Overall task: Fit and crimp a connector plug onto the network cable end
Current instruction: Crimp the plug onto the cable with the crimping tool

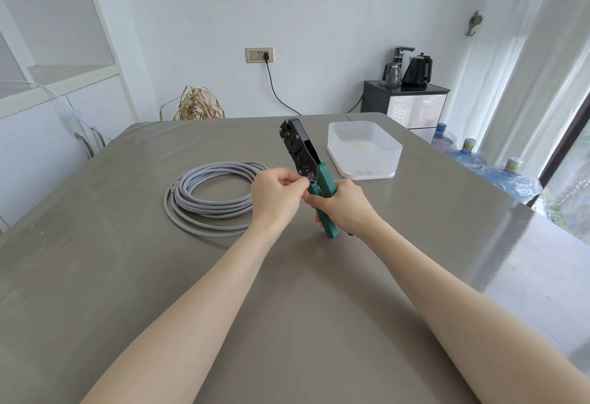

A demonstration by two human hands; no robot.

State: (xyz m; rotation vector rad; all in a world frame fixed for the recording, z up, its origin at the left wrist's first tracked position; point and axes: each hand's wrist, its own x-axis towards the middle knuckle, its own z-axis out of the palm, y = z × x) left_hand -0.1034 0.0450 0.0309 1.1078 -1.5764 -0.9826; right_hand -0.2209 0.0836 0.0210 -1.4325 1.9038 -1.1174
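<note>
A crimping tool (300,148) with a black head and green handles stands upright above the grey table (127,276). My right hand (344,205) grips its green handles. My left hand (276,196) pinches the cable end with a small clear connector plug (309,177) at the side of the tool's black head, just above the handles. Most of the plug is hidden by my fingers. The grey network cable (204,199) lies coiled on the table to the left of my hands.
A translucent white plastic box (364,151) sits on the table behind and right of the tool. The table's right edge runs diagonally at the right. Beyond it stand blue water bottles (507,176) and a dark cabinet with kettles (405,100).
</note>
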